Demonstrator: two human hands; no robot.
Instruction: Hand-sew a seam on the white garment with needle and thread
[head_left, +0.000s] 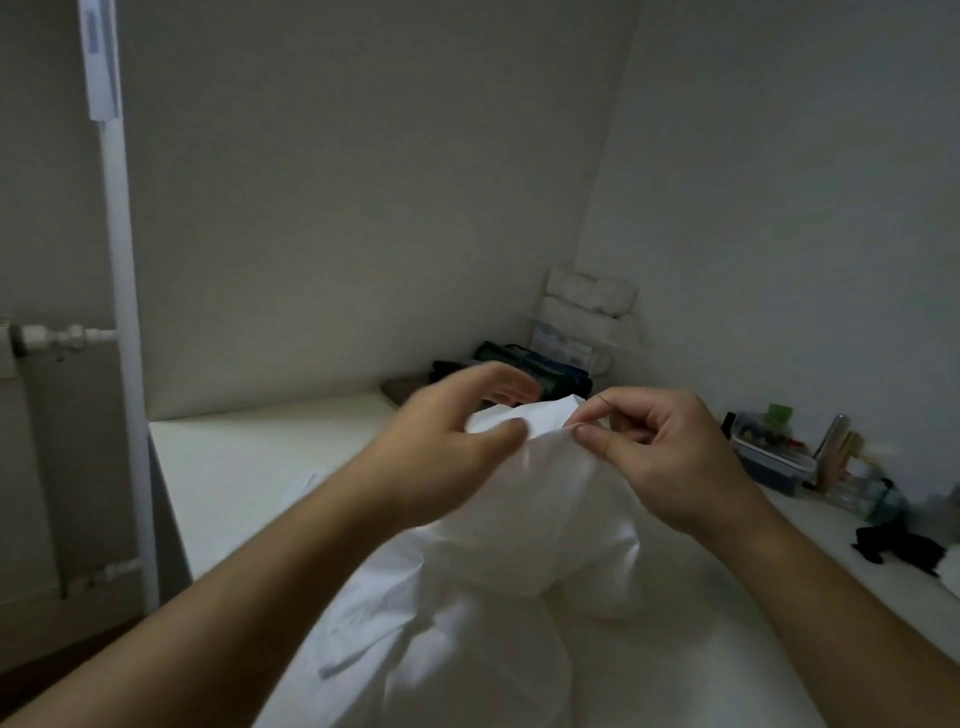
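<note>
The white garment (519, 597) lies heaped soft and limp on the tabletop (249, 467) before me, its upper edge lifted between my hands. My left hand (447, 447) pinches that fold, thumb in front; it looks slippery, so I would grip close to the seam. My right hand (670, 457) pinches the needle (602, 399) at the cloth's edge.

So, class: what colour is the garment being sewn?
White, plain; the garment shows best in the head view.
</note>
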